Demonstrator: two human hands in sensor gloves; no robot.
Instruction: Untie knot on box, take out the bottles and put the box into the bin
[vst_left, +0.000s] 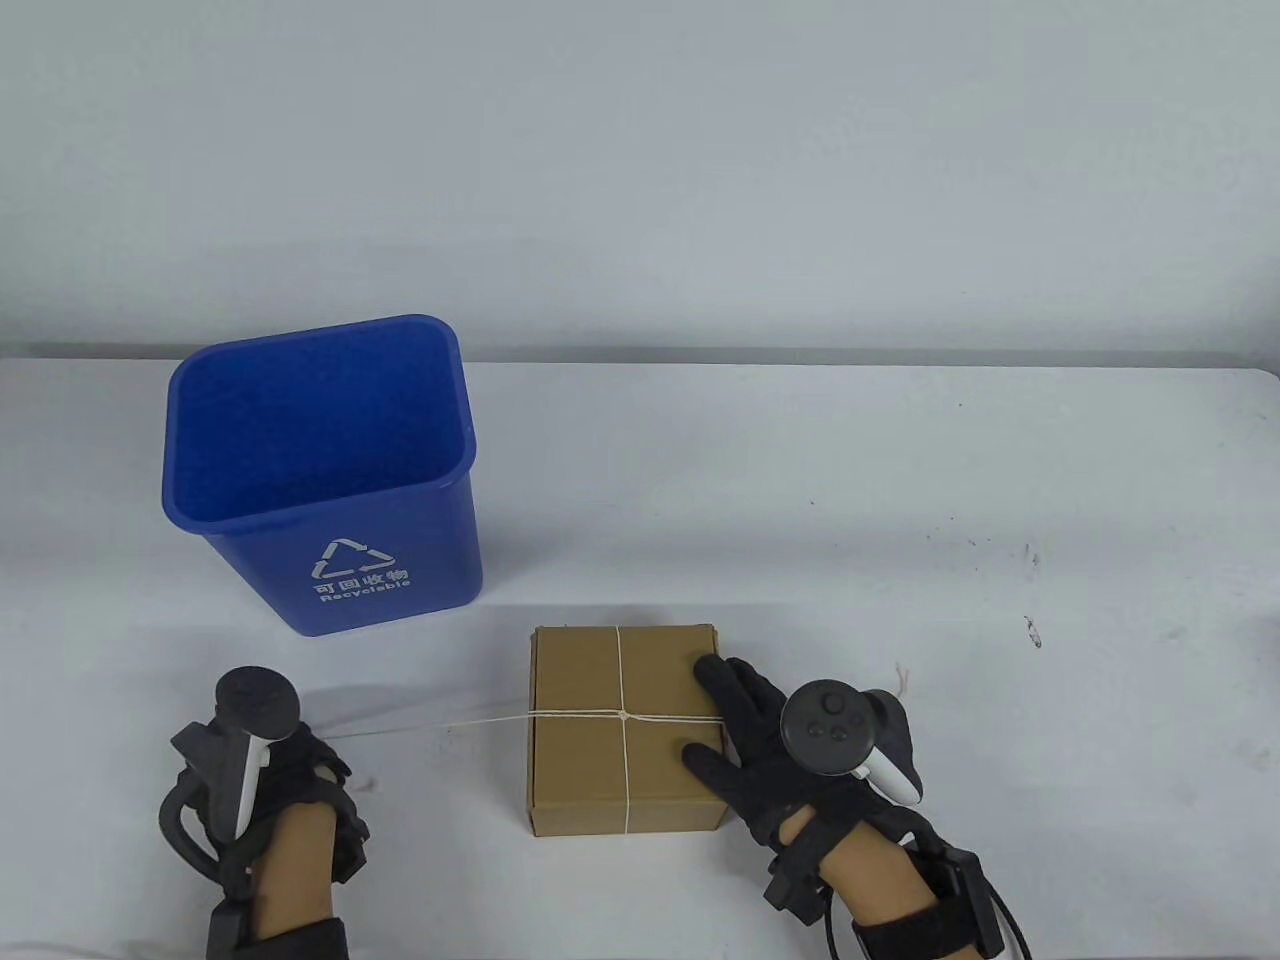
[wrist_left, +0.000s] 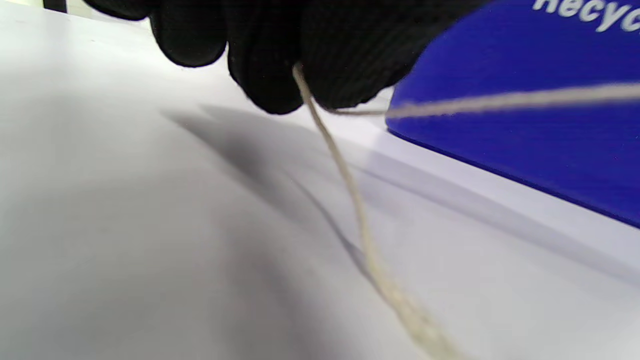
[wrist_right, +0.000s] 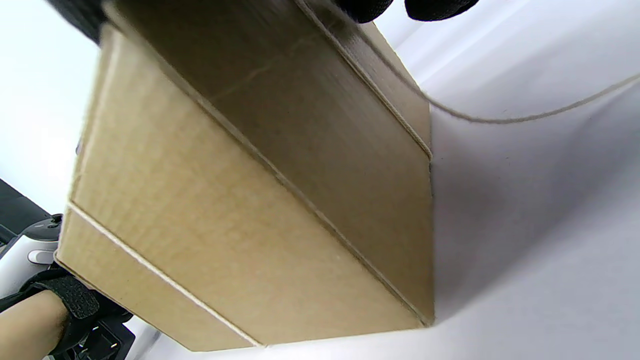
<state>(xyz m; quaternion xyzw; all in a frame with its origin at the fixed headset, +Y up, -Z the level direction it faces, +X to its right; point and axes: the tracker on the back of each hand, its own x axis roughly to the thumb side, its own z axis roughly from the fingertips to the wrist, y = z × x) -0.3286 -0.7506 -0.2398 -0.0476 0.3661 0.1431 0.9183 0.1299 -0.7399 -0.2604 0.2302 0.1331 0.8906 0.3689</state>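
My left hand (vst_left: 262, 770), lower left, pinches the pale string's (vst_left: 480, 719) loose end taut; my right hand (vst_left: 770, 730) presses flat-fingered on the brown cardboard box (vst_left: 580, 680), lower centre. I judge untying underway: bottles inside, blue plastic bin (vst_left: 330, 480) waiting.

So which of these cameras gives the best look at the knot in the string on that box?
The table view: the knot shows where the string crosses on top of the box. The left wrist view shows only string pinched by the left hand; the right wrist view shows string on the box's sides.
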